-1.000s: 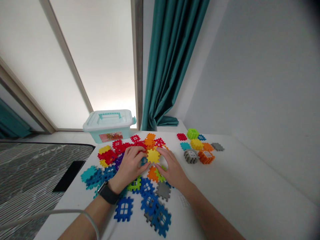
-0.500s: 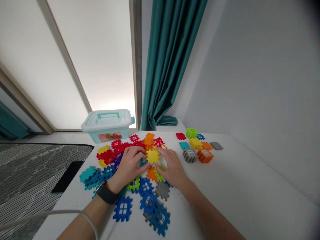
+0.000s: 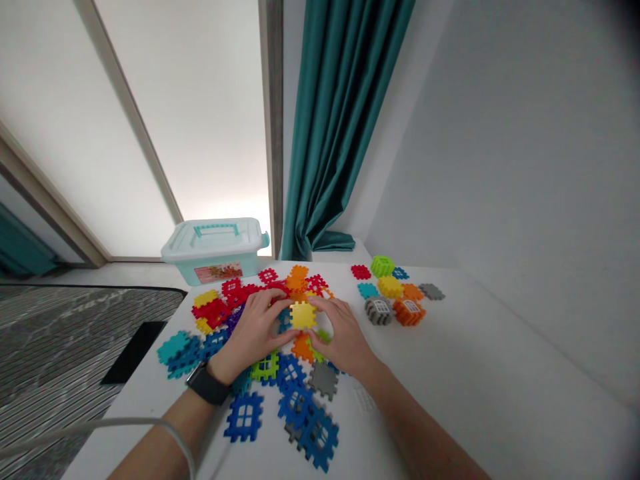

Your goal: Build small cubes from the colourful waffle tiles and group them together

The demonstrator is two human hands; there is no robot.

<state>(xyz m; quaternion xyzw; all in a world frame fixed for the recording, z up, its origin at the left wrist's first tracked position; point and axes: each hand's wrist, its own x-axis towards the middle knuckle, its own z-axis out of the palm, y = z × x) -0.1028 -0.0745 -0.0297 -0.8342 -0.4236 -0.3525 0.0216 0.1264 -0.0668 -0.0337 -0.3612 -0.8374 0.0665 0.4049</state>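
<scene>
Aligning, seemingly, the yellow piece point(image 3: 303, 316); left hand point(image 3: 256, 327) pinches its nine-o'clock side, right hand point(image 3: 345, 339) its three-o'clock; next likely needs even pressure.

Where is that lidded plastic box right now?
In the head view, the lidded plastic box is left of the teal curtain, by the far left end of the white table, just beyond the red pieces.

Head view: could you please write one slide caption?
Left hand and right hand hold a yellow toothed piece among colourful pieces on a white table.
</scene>
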